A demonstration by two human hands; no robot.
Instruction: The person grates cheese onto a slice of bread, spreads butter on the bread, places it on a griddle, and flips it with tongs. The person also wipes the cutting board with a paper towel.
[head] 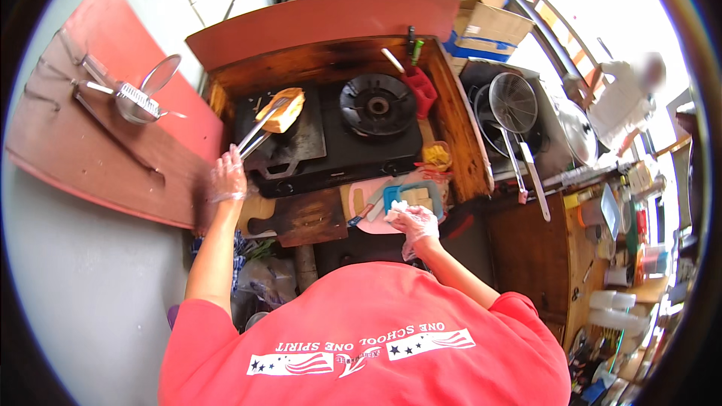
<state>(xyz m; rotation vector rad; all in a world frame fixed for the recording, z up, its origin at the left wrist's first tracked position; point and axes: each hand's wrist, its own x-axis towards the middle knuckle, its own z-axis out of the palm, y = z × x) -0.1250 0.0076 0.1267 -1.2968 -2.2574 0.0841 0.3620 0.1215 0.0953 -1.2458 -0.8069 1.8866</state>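
My left hand (pixel 228 176), in a see-through plastic glove, grips metal tongs (pixel 255 132). Their tips lie on a thick piece of browned bread (pixel 284 111), which sits on a black griddle plate (pixel 307 144) over the stove's left side. My right hand (pixel 416 225), gloved likewise, pinches a crumpled white tissue or cloth (pixel 396 210). Just beyond it is a blue plastic container (pixel 390 194) with pale yellow blocks (pixel 416 197) inside. A knife with a blue handle (pixel 357 219) rests on the pink cutting board (pixel 372 228), left of the container.
A bare burner (pixel 377 105) occupies the stove's right side. In front lies a dark wooden board (pixel 307 217). A red utensil holder (pixel 419 90) and a small tub of yellow food (pixel 436 155) stand at right. Beyond the wooden partition, strainers (pixel 513 102) rest over a pan; another person (pixel 620 98) stands farther off.
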